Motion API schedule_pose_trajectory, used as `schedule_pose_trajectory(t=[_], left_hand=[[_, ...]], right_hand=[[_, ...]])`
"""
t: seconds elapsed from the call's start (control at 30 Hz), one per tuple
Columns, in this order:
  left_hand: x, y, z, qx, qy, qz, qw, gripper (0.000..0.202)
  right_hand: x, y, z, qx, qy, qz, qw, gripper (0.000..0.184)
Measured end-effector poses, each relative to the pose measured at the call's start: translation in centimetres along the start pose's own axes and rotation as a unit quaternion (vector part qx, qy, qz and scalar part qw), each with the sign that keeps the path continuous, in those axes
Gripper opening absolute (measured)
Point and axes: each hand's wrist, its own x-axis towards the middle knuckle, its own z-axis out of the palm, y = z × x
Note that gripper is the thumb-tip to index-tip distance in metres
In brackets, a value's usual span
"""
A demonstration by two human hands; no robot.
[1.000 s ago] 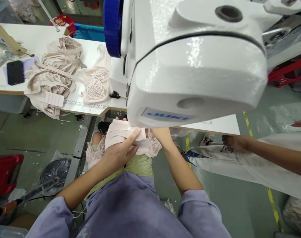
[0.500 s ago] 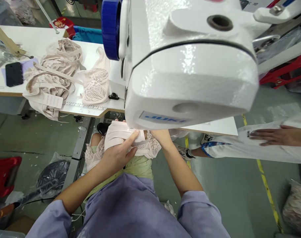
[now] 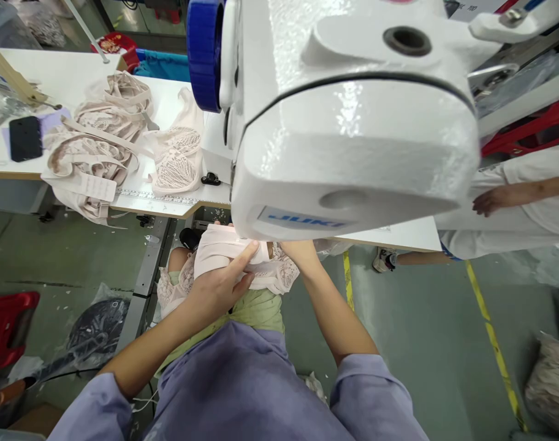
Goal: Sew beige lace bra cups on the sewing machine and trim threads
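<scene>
A pale pink lace bra (image 3: 215, 248) lies across my lap and runs up under the head of a white sewing machine (image 3: 353, 141). My left hand (image 3: 222, 282) grips its smooth band, thumb on top and the other fingers mostly beneath the fabric. Close to the machine head, my right hand (image 3: 300, 252) meets the lace part of the same bra; its fingers are hidden behind the machine. The needle area is also out of sight.
On the white table (image 3: 169, 92) to the left lie a heap of beige bras (image 3: 95, 135), a single lace bra (image 3: 178, 159) and a black phone (image 3: 26, 138). A blue handwheel (image 3: 206, 55) juts from the machine. At right, a person in white (image 3: 513, 208) stands beside the table.
The person at right has moved farther up the view, with the hand now higher and the feet shifted. My hands and the bra look almost still.
</scene>
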Motion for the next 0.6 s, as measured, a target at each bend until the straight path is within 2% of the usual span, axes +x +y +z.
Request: schedule_pose_trajectory(t=[0.13,0.33,0.47,0.6], left_hand=[[0.1,0.1,-0.1,0.004,0.000,-0.004,1.000,0.058],[-0.1,-0.6,0.2,0.021,0.018,-0.007,1.000,0.060],[-0.5,-1.3,0.5,0.029,0.056,0.011,0.998,0.061],[-0.9,-1.1,0.3,0.039,0.054,0.022,0.998,0.061]], right_hand=[[0.2,-0.6,-0.1,0.031,-0.005,-0.017,0.999,0.026],[0.3,-2.0,0.3,0.033,0.023,-0.004,0.999,0.025],[-0.4,-2.3,0.5,0.066,0.067,0.013,0.995,0.027],[-1.8,-1.7,0.4,0.119,0.114,0.040,0.985,0.027]])
